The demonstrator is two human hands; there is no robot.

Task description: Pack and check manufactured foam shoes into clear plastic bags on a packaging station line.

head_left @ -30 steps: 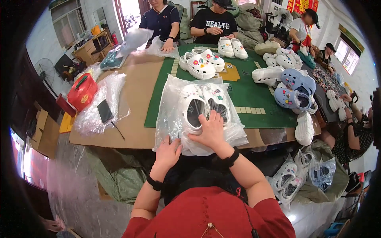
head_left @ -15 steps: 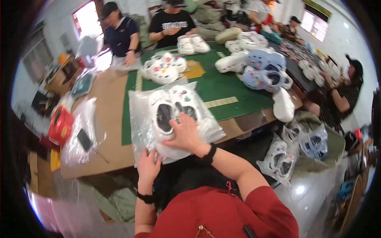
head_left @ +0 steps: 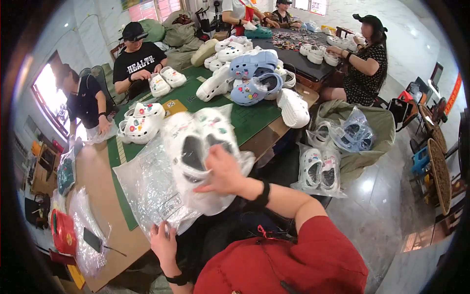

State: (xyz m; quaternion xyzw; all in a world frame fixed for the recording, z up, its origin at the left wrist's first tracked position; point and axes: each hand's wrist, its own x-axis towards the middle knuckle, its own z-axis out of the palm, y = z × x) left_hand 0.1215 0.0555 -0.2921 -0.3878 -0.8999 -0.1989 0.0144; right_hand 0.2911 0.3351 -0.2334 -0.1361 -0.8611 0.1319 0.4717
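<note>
A pair of white clogs point(head_left: 182, 134) with coloured charms and dark insoles is tilted above the near table edge, blurred by motion. My right hand point(head_left: 223, 171) grips the pair at the heels, fingers in the foot openings. Clear plastic shows around the clogs; whether they are inside a bag I cannot tell. Beside and partly under them, a flat clear plastic bag point(head_left: 149, 183) with faint print lies on the table. At this bag's near edge my left hand point(head_left: 164, 243) has bent fingers standing apart, close to or touching the plastic.
More clogs point(head_left: 142, 125) stand on the green mat point(head_left: 196, 103), with blue ones point(head_left: 254, 90) stacked to the right. Bagged clogs point(head_left: 320, 169) sit by a green sack point(head_left: 372, 142). A phone point(head_left: 92, 240) and red bag point(head_left: 63, 230) lie left. Several people work around the tables.
My right hand has raised and shifted the white clogs, uncovering more of the flat bag. My left hand has moved down with the bag's near edge. The view has swung right.
</note>
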